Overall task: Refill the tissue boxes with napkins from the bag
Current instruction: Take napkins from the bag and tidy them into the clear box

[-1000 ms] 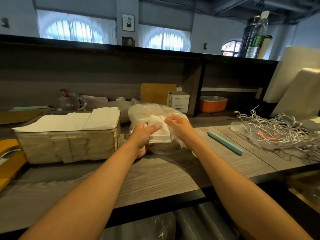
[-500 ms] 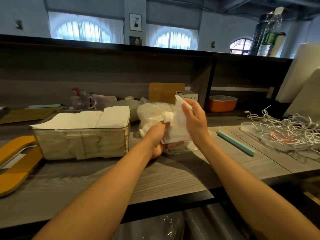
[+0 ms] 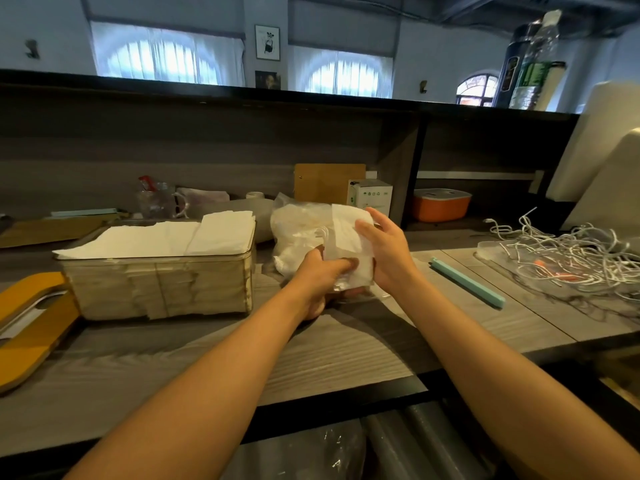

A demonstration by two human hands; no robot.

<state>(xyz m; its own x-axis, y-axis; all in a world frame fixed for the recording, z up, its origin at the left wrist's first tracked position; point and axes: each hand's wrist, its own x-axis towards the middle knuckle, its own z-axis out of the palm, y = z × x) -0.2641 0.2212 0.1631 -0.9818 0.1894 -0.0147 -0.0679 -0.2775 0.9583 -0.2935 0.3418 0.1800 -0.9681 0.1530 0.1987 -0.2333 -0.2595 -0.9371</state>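
Both hands grip one small stack of napkins (image 3: 349, 247) at the clear bag (image 3: 298, 233), left hand (image 3: 322, 275) underneath, right hand (image 3: 388, 251) flat on its side, beside the tissue box (image 3: 159, 289); soft, light, floppy, best pinched by opposite edges.

— Where do we get our light here?

— From the arched windows (image 3: 166, 58) at the back; they blow out to white glare, and the wall around them goes bluish.

— And the counter (image 3: 332, 355)?

— Evenly lit but dim, with soft shadows under our forearms. The shelf recess (image 3: 485, 150) sits dark.

— Sharpness?

— We see slight softness throughout, and wide-angle bending at the edges.
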